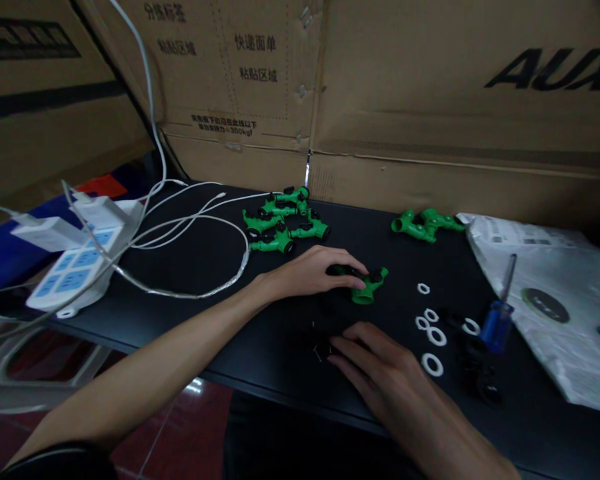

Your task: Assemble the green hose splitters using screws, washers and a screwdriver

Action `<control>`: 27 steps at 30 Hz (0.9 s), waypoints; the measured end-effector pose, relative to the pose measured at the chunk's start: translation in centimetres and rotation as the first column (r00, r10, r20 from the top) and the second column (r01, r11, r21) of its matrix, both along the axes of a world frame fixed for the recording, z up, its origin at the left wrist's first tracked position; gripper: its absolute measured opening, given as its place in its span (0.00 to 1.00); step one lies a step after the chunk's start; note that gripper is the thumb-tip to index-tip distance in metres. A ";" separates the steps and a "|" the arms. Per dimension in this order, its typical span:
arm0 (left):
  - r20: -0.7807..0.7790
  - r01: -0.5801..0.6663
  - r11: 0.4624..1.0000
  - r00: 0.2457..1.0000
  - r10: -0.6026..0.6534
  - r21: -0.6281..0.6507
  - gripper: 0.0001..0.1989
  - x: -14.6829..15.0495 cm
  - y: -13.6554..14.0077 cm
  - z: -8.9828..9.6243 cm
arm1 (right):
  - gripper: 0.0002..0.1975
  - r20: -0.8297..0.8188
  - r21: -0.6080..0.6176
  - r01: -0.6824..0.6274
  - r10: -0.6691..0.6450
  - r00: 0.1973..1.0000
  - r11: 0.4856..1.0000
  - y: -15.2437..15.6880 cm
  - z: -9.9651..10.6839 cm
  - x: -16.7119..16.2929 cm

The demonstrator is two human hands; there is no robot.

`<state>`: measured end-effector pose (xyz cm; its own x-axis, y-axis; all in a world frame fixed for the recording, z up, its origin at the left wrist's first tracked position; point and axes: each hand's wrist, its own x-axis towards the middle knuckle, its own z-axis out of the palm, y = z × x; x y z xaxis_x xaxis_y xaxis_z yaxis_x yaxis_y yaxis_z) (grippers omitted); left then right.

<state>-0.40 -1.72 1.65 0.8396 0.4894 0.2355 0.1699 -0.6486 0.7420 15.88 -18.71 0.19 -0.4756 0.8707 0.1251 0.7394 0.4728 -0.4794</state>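
Head view: green fitting (365, 293) over dark table (403, 270), pinched in left hand (313, 270), wide mouth towards wearer, lying just beyond right hand (380, 363), whose fingertips meet a dark piece (323, 345), grip unclear.

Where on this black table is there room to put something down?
Behind the left hand, between the green cluster and green pieces by the white packet, the table looks bare. It's crowded beyond the right hand: white rings, screwdriver.
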 end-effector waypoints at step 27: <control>0.068 -0.011 1.000 0.998 0.010 0.006 0.20 1.4 -0.9 -0.1 | 0.19 0.182 0.172 -0.028 -0.003 0.983 0.985 0.8 -0.6 2.4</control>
<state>0.99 -2.61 1.58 0.8163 0.4966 0.2951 0.1258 -0.6514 0.7482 18.30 -17.89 -0.37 -0.5148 0.8373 0.1842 0.7998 0.5465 -0.2484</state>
